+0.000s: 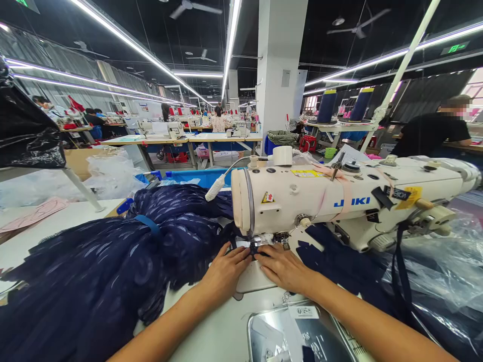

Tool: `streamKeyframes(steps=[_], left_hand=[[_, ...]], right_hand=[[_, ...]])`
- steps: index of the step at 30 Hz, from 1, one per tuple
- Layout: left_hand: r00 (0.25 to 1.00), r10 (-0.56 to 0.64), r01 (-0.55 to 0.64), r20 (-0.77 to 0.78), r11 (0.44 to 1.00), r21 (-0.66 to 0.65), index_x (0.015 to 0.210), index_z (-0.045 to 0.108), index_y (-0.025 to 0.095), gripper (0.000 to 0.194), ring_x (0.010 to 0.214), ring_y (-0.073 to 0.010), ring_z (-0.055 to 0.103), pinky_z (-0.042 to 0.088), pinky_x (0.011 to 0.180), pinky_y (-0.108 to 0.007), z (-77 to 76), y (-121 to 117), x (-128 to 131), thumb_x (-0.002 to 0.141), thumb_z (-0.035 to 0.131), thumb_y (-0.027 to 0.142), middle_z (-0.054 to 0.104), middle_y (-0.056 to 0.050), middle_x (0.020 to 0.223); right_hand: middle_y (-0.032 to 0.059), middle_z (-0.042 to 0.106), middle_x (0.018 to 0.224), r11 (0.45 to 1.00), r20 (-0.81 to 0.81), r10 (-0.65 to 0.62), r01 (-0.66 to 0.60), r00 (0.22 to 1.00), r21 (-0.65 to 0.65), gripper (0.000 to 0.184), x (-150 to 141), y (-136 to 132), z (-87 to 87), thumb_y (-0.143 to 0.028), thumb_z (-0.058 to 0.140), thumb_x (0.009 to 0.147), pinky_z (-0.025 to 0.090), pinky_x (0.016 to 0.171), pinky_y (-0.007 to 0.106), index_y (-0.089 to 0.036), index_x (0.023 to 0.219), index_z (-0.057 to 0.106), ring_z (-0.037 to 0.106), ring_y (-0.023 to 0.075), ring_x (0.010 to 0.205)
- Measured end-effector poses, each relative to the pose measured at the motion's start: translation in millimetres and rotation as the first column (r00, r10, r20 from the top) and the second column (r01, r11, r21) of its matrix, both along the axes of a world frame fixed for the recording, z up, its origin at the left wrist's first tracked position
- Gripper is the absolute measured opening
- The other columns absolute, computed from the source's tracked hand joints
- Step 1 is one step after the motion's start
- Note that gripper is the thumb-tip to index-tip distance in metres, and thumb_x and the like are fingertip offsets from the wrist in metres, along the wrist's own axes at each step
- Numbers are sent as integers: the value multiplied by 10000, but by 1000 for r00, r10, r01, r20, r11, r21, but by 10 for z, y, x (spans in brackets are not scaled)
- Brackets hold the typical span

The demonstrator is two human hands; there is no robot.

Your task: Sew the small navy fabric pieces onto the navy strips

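Note:
A white sewing machine (287,196) stands before me, its needle area above a dark navy strip of fabric (253,247). My left hand (228,266) lies to the left of the needle, palm down, with stretched fingers resting on the strip. From the right, my right hand (281,264) reaches in, its fingers also extended flat with the tips on the fabric. The two hands' fingertips nearly meet in front of the presser foot, which partly hides the fabric. A large heap of navy lace pieces (181,236), bound with a blue band (148,223), spreads left of my left hand.
More navy fabric pieces (339,256) lie under the machine arm at right, beside clear plastic (441,256). A metal plate (294,334) with labels is near my right forearm. Two navy thread cones (326,107) stand behind. Black plastic (28,125) hangs at left. A person (433,125) sits at far right.

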State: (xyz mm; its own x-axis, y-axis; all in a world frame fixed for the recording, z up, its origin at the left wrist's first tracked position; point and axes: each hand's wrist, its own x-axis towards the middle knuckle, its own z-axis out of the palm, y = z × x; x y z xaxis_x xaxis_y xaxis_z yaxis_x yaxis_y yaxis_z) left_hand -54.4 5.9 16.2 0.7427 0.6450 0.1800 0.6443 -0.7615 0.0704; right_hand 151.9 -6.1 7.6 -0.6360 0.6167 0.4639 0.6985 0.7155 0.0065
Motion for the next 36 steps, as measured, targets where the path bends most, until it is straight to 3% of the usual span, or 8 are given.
streamKeyframes(steps=[4, 13, 16, 19, 22, 24, 29, 36], left_hand=[[1000, -5, 5, -23, 1000, 12, 1213, 509, 176, 471, 1208, -222, 448, 273, 1043, -510, 12, 57, -1, 779, 457, 1, 504, -82, 1287], [999, -2, 0, -36, 999, -43, 1194, 537, 190, 543, 1211, -227, 444, 291, 1036, -493, 123, 208, -17, 719, 413, -43, 505, -67, 1288], [1000, -14, 14, -5, 1000, -11, 1196, 534, 173, 543, 1202, -231, 454, 317, 1024, -486, 115, 211, -9, 708, 409, -28, 528, -72, 1268], [999, 11, -16, 37, 989, 147, 1092, 596, 131, 392, 1113, -227, 526, 349, 1010, -449, 82, 140, 39, 754, 426, 31, 610, -105, 1139], [988, 156, -146, -4, 936, 321, 919, 643, 104, 226, 947, -249, 578, 406, 932, -455, 70, 49, 116, 803, 450, 97, 634, -137, 956], [967, 250, -219, -35, 900, 377, 927, 639, 100, 206, 954, -278, 555, 409, 899, -482, 83, 24, 162, 795, 481, 110, 610, -160, 979], [968, 244, -214, -63, 927, 309, 996, 638, 179, 251, 1064, -313, 494, 347, 938, -541, 129, 123, 205, 785, 516, 122, 596, -137, 1060], [969, 243, -221, -43, 934, 281, 974, 643, 213, 242, 1049, -294, 506, 364, 940, -526, 139, 184, 181, 776, 538, 120, 614, -100, 1002]], right_hand=[[132, 606, 1091, 999, 33, -33, 35, 999, -35, 285, -7, 20, 1, -233, 467, 863, 501, 821, 383, -129, 1090, 604, 584, 236, 947], [92, 585, 1186, 957, 1, -130, 126, 992, -262, 355, 60, 113, -1, -301, 493, 848, 468, 888, 395, -175, 1167, 583, 558, 247, 1042], [93, 637, 1082, 961, -50, -175, 159, 983, -226, 328, 63, 193, -107, -287, 481, 858, 483, 855, 367, -177, 1148, 591, 585, 228, 983], [117, 659, 961, 963, -35, -241, 234, 970, -131, 297, 46, 251, -163, -281, 459, 873, 491, 808, 368, -158, 1099, 607, 606, 227, 909], [135, 653, 921, 965, 46, -254, 256, 966, -53, 279, 15, 212, -89, -309, 485, 860, 479, 804, 390, -138, 1030, 626, 599, 254, 906], [143, 648, 902, 971, 112, -231, 236, 967, -37, 272, -1, 131, 9, -331, 522, 836, 460, 828, 409, -123, 968, 637, 592, 269, 906], [135, 619, 932, 984, 208, -135, 156, 969, -87, 149, 43, -70, 163, -191, 594, 731, 442, 852, 366, -102, 843, 636, 567, 261, 921], [125, 596, 860, 999, 267, -32, 41, 963, -30, 212, 108, -54, 75, 20, 474, 709, 482, 741, 326, -91, 819, 618, 567, 221, 810]])
